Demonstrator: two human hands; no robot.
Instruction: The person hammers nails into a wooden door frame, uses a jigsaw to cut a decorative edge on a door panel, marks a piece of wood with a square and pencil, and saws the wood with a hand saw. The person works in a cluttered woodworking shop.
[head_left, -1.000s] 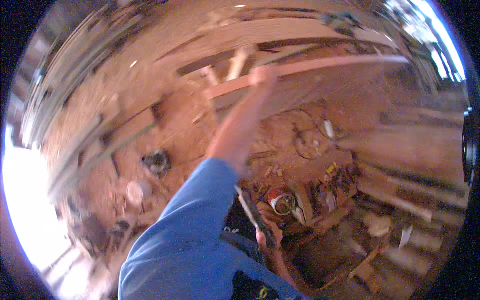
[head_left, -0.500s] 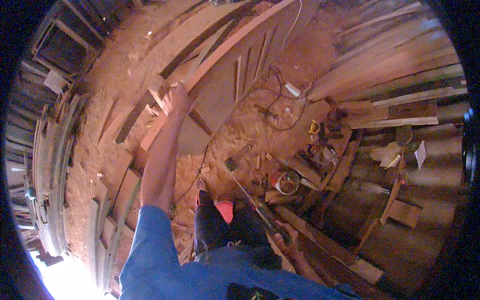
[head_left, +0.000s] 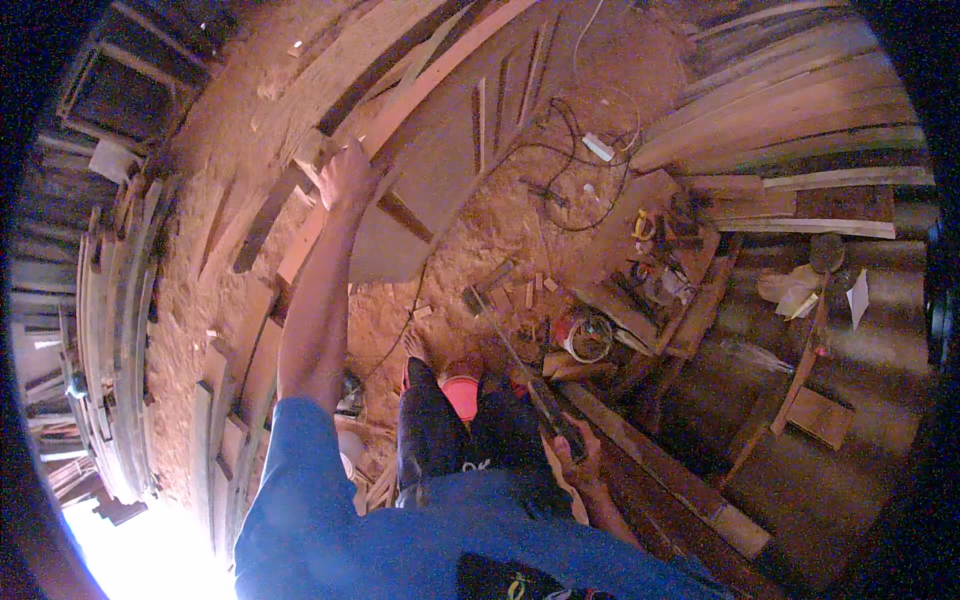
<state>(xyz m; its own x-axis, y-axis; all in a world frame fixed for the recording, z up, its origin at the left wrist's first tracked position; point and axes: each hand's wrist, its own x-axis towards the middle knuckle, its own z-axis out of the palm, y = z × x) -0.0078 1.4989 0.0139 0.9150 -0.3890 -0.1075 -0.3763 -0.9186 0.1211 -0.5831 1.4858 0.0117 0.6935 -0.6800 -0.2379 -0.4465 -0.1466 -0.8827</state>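
Note:
My left hand (head_left: 347, 178) reaches forward with its fingers closed over the edge of a long reddish wooden plank (head_left: 432, 75). A short wood block (head_left: 314, 150) lies just beside my fingers, against the darker beam. Low on the right, my right hand (head_left: 582, 455) is wrapped round the dark handle of what looks like a handsaw (head_left: 530, 378). Its thin blade, seen nearly edge-on, points forward and slightly left, away from the plank. Under the plank, a wide wooden panel (head_left: 395, 245) with slot-like recesses lies on the dusty ground.
A red and white bucket (head_left: 585, 338) and scattered tools (head_left: 660, 285) lie to the right. A dark cable (head_left: 560, 190) with a white power strip (head_left: 598, 147) curls on the ground ahead. Stacked boards (head_left: 215, 440) line the left. My bare foot (head_left: 414, 345) is near small wood offcuts.
The whole view has shifted a little, so the ground and tools appear slightly farther right. My left hand stays on the plank; my right hand still holds the handsaw.

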